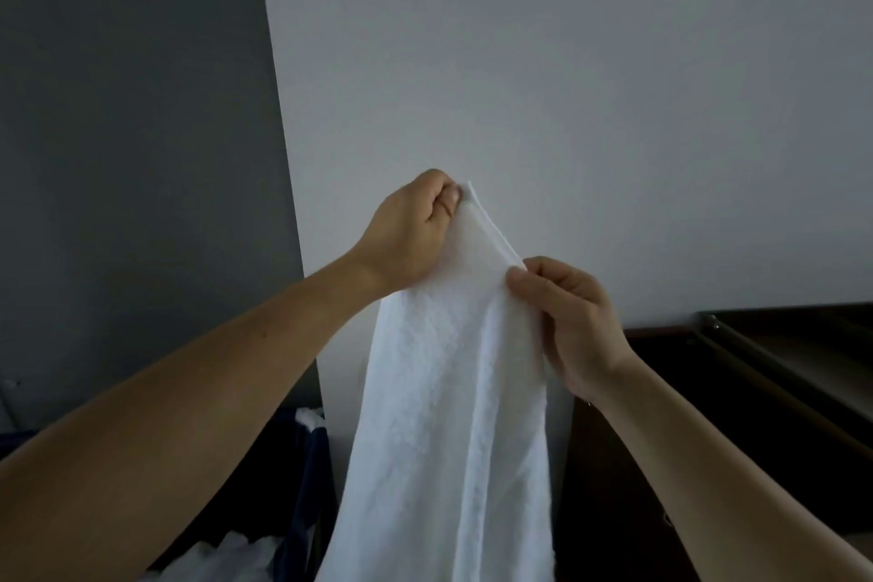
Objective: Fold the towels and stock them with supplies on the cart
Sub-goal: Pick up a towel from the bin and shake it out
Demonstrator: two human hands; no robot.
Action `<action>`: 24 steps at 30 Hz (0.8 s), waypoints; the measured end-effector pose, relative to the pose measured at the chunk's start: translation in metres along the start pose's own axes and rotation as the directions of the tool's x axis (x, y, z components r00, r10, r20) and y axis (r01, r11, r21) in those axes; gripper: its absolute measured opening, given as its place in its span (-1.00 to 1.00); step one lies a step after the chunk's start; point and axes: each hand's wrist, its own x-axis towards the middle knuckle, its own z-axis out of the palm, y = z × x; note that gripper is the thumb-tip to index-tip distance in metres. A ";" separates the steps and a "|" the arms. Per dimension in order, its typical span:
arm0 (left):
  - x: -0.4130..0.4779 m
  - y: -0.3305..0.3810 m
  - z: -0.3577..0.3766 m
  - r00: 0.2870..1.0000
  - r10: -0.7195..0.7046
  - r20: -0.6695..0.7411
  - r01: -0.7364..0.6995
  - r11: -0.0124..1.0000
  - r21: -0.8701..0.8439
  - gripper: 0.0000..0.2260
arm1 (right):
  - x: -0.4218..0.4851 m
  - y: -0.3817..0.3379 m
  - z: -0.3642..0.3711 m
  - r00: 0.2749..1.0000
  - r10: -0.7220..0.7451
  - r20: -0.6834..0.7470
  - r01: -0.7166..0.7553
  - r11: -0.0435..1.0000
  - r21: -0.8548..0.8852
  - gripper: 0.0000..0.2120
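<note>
Your left hand and right hand, arms raised, each pinch the white terry towel's top edge with curled fingers.

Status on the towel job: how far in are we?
Done: nothing visible, no folded towel or cart in view. In hand: left hand and right hand pinch the top edge of one white towel, hanging unfolded. Left: fold it, then likely the loose white cloth at lower left; stocking cannot be judged from here.
</note>
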 end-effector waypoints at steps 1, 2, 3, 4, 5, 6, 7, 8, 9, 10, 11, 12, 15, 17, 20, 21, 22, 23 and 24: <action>0.000 -0.004 0.001 1.000 -0.008 0.001 0.008 1.000 0.008 -0.75 | 0.000 0.005 0.001 1.000 0.022 -0.011 -0.022 0.999 -0.022 -0.76; 0.000 -0.008 0.003 1.000 -0.014 0.013 0.014 1.000 0.012 -0.76 | 0.000 0.011 0.001 0.998 0.061 -0.022 -0.062 0.993 -0.101 -0.76; -0.001 -0.012 0.004 0.999 -0.023 0.035 0.022 1.000 0.010 -0.76 | -0.001 0.019 -0.001 0.996 0.089 -0.025 -0.092 0.970 -0.226 -0.74; -0.002 -0.015 0.006 0.998 -0.038 0.058 0.038 0.999 0.003 -0.77 | -0.001 0.027 -0.004 0.994 0.105 -0.028 -0.108 0.931 -0.349 -0.71; -0.004 -0.018 0.007 0.995 -0.061 0.075 0.062 0.998 -0.013 -0.76 | -0.002 0.032 -0.008 0.994 0.107 -0.034 -0.111 0.893 -0.436 -0.69; -0.005 -0.021 0.008 0.992 -0.090 0.084 0.093 0.995 -0.036 -0.75 | -0.004 0.036 -0.011 0.994 0.098 -0.039 -0.104 0.872 -0.477 -0.69; -0.005 -0.024 0.008 0.989 -0.119 0.086 0.124 0.990 -0.063 -0.74 | -0.008 0.039 -0.015 0.996 0.082 -0.030 -0.086 0.868 -0.489 -0.70; -0.004 -0.027 0.008 0.985 -0.146 0.087 0.153 0.984 -0.091 -0.73 | -0.012 0.042 -0.017 0.997 0.075 -0.011 -0.070 0.868 -0.491 -0.72; -0.002 -0.028 0.006 0.982 -0.166 0.087 0.176 0.978 -0.114 -0.72 | -0.017 0.047 -0.019 0.997 0.079 0.012 -0.063 0.869 -0.490 -0.73; 0.000 -0.029 0.004 0.981 -0.177 0.086 0.187 0.974 -0.131 -0.71 | -0.022 0.053 -0.019 0.995 0.093 0.026 -0.067 0.862 -0.502 -0.73; 0.003 -0.028 0.001 0.981 -0.178 0.081 0.188 0.972 -0.143 -0.72 | -0.028 0.062 -0.019 0.994 0.107 0.025 -0.077 0.844 -0.530 -0.71; 0.006 -0.028 -0.001 0.982 -0.173 0.073 0.182 0.972 -0.151 -0.72 | -0.033 0.070 -0.019 0.993 0.119 0.014 -0.090 0.817 -0.569 -0.66; 0.013 -0.027 -0.007 0.987 -0.155 0.035 0.159 0.974 -0.163 -0.72 | -0.050 0.090 -0.023 0.988 0.156 -0.001 -0.123 0.775 -0.620 -0.60; 0.016 -0.029 -0.010 0.989 -0.145 0.012 0.145 0.979 -0.141 -0.73 | -0.061 0.096 -0.029 0.989 0.147 0.030 -0.095 0.763 -0.639 -0.60; 0.018 -0.033 -0.012 0.992 -0.128 -0.008 0.127 0.987 -0.095 -0.74 | -0.075 0.100 -0.039 0.994 0.108 0.023 -0.066 0.747 -0.661 -0.57; 0.019 -0.035 -0.012 0.992 -0.123 -0.012 0.122 0.989 -0.083 -0.75 | -0.077 0.101 -0.043 0.996 0.093 0.007 -0.064 0.738 -0.672 -0.57; 0.020 -0.036 -0.011 0.993 -0.121 -0.017 0.119 0.990 -0.076 -0.75 | -0.079 0.102 -0.046 0.997 0.080 -0.008 -0.064 0.726 -0.684 -0.58; 0.020 -0.036 -0.010 0.993 -0.118 -0.019 0.117 0.991 -0.073 -0.75 | -0.081 0.103 -0.049 0.997 0.069 -0.020 -0.063 0.715 -0.697 -0.61; 0.021 -0.036 -0.009 0.993 -0.116 -0.020 0.114 0.991 -0.072 -0.76 | -0.082 0.103 -0.051 0.997 0.062 -0.035 -0.069 0.705 -0.706 -0.64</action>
